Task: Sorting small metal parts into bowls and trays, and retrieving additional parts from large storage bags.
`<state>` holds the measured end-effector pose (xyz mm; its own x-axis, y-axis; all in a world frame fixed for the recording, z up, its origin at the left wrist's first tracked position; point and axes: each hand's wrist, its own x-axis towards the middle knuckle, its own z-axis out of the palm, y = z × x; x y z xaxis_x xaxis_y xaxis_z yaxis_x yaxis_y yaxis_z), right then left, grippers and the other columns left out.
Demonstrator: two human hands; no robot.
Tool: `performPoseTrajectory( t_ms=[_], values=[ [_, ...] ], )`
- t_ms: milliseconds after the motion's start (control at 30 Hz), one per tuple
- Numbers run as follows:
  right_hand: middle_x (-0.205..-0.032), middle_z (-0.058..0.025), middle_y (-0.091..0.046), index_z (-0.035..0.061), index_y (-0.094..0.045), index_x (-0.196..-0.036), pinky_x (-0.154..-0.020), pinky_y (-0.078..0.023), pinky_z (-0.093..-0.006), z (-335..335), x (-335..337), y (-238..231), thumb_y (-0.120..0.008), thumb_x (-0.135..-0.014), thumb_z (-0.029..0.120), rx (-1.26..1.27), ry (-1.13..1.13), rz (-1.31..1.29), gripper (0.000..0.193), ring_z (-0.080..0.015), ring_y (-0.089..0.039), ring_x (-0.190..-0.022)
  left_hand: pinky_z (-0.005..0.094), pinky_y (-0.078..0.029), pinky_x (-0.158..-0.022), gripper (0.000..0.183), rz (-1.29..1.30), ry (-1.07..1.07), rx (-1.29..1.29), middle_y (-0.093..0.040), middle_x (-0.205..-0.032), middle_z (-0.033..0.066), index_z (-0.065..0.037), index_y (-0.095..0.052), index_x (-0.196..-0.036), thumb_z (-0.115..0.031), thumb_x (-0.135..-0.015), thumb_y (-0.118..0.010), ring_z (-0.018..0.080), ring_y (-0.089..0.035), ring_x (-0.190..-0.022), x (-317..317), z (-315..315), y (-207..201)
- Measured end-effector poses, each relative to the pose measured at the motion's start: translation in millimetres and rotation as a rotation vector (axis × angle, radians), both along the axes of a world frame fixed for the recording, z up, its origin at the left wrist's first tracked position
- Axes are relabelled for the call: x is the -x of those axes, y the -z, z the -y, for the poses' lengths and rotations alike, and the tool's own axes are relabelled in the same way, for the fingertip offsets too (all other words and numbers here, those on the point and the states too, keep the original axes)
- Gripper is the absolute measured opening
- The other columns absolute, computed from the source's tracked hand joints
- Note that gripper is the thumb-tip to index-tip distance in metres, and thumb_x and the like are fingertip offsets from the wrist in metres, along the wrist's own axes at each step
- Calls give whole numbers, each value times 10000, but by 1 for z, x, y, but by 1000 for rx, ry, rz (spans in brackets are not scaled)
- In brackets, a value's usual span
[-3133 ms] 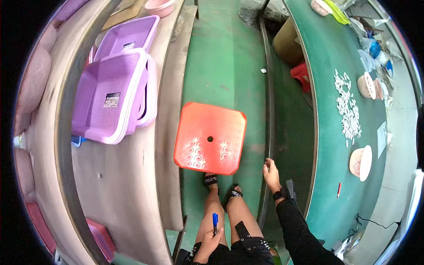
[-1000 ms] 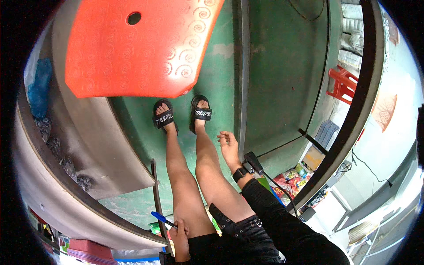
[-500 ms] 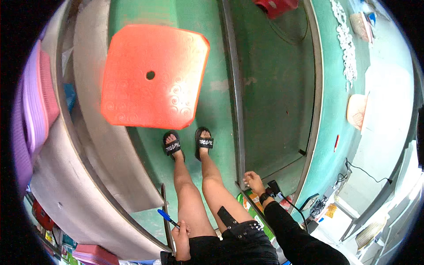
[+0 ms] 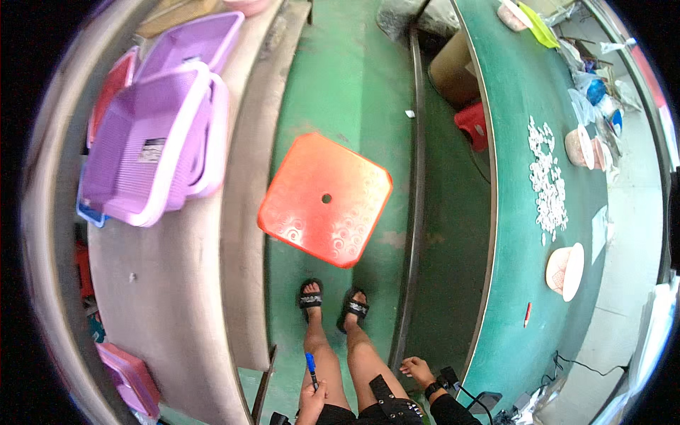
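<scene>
Above my thigh, my left hand (image 4: pixel 312 398) grips a slim pen (image 4: pixel 311 370), its blue end pointing up and away from me. My right hand (image 4: pixel 417 370), with a dark watch at the wrist, hangs beside my other leg near the right-hand table's lower frame. Its fingers are loosely bent and apart, with nothing visible in them. Just beyond my sandalled feet is a red-orange plastic stool (image 4: pixel 325 219) with a hole in its seat; neither hand touches it.
Purple baskets (image 4: pixel 127 170) stand on the left table (image 4: pixel 163 283), with a low bench (image 4: pixel 244 269) beside it. On the green right table (image 4: pixel 517 269) lie small white pieces (image 4: pixel 549 188), a pink bowl (image 4: pixel 564 272) and a red pen (image 4: pixel 528 314). A metal rail (image 4: pixel 414 212) runs along the aisle.
The view has tilted up, bringing the purple baskets and more of the right table in. The stool looks smaller and turned. My left hand still holds the pen; my right stays empty.
</scene>
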<state>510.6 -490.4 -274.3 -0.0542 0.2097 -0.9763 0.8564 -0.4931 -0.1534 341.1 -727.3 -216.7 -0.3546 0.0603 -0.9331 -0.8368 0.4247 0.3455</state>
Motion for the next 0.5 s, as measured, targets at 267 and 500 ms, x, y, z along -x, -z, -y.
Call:
performPoseTrajectory(
  t_ms=[267,500],
  values=[
    [-667,-84,-548,-13,-519,-766,-522,-412,-238,-33,46,-19,-453,-743,168,-48,-44,-274,195,-136,-522,-590,236,-325,-410,286,-53,-65,179,-442,-459,14,-14,-475,-562,-239,-739,-488,92,-414,-413,-5,18,10],
    [-676,-75,-551,4,-493,-806,-507,-401,-234,-43,69,-44,-403,-763,155,-3,-73,-465,181,-132,-510,-570,262,-344,-450,313,-249,180,278,-465,-474,18,-23,-486,-517,-257,-725,-481,102,-435,-460,2,47,-14]
  ],
)
